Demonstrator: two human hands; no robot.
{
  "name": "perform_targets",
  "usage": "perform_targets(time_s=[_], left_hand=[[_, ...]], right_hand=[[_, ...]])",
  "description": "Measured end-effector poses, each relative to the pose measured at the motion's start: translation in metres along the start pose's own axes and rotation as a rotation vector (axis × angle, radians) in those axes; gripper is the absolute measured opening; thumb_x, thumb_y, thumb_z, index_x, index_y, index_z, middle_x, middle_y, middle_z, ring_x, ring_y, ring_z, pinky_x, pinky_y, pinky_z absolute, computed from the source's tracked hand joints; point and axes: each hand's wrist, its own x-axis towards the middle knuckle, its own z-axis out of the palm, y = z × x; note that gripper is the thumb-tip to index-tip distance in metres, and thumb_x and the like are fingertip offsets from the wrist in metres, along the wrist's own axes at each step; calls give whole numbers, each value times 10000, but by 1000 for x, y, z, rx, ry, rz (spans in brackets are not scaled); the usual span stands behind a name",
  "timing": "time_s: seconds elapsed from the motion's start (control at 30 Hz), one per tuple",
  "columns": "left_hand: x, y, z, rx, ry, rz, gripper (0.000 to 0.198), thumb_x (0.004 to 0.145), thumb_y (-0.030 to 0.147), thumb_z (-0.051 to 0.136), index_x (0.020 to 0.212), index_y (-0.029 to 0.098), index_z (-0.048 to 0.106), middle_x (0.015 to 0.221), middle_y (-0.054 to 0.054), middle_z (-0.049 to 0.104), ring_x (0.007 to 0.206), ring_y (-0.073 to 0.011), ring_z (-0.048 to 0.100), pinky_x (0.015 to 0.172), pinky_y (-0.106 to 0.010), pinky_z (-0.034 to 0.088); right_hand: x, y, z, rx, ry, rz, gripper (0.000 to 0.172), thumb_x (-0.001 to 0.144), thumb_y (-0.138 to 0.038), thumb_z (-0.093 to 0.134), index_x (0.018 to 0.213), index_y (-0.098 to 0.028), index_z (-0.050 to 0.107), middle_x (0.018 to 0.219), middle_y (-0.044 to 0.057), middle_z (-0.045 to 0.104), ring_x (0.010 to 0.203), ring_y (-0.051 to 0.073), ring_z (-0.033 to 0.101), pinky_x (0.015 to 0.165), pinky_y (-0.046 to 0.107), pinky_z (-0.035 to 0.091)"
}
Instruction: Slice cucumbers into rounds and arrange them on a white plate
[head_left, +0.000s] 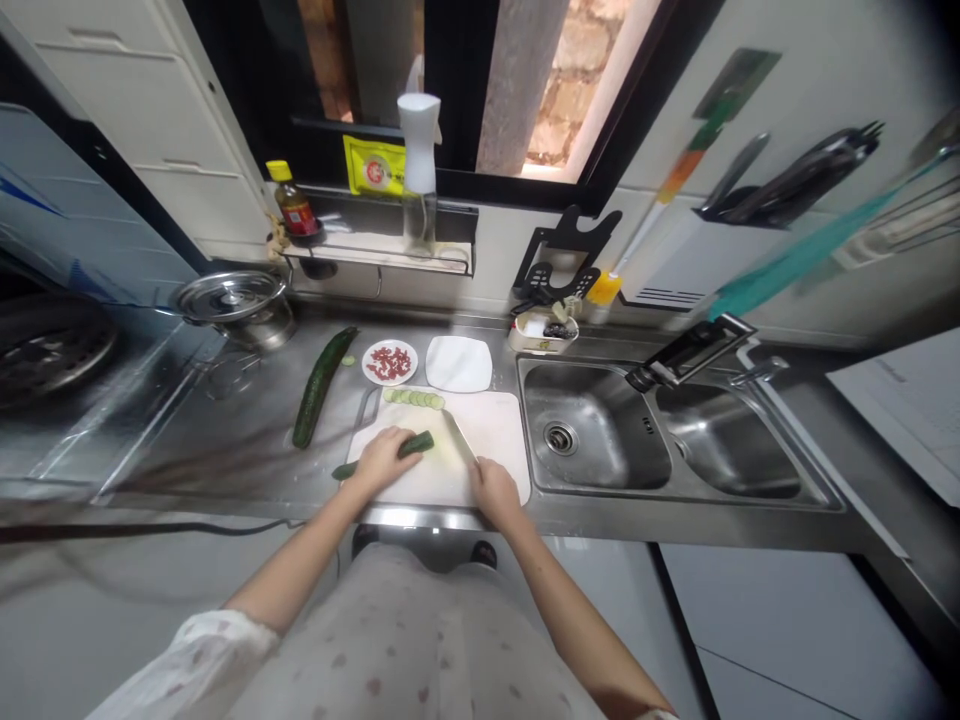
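Observation:
On the white cutting board (495,420), my left hand (386,460) is closed around a cut cucumber (417,444), whose dark green ends stick out on both sides. My right hand (496,492) grips a knife (459,436) by its handle, the blade slanting up and left, a little to the right of the cucumber's end. Several thin cucumber slices (414,398) lie overlapping in a row along the board's far edge. Left of the board rests a whole cucumber (324,388), with one small cut piece (348,361) beside it.
Behind the board stand a plate of red pieces (389,361) and a white square plate (459,364). A double steel sink (600,485) lies to the right, with a black faucet (679,355). A lidded steel pot (240,300) is at the back left, below a shelf with bottles (379,255).

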Motion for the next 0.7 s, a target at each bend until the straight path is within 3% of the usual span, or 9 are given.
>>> perform_targets(time_s=[0.17, 0.33, 0.7], left_hand=[[-2, -4, 3, -22, 62, 76, 348, 921, 380, 472, 1227, 269, 595, 1079, -49, 628, 1017, -201, 571, 883, -311, 447], [3, -6, 5, 10, 42, 187, 347, 940, 354, 447, 1242, 282, 600, 1088, -49, 617, 984, -184, 572, 840, -292, 458], [11, -18, 14, 69, 64, 304, 351, 946, 316, 441, 1258, 276, 596, 989, -58, 604, 888, -178, 544, 786, -297, 444]], right_hand=[[4, -11, 0, -4, -35, -13, 304, 997, -263, 324, 1001, -155, 608, 962, 97, 680, 887, 165, 611, 692, 236, 334], [6, -24, -3, -37, -96, -34, 289, 993, -256, 335, 1007, -144, 602, 949, 118, 684, 851, 175, 627, 658, 243, 338], [9, -43, -10, -49, -99, -79, 273, 962, -198, 342, 1140, -135, 539, 951, 130, 673, 891, 202, 639, 699, 255, 400]])
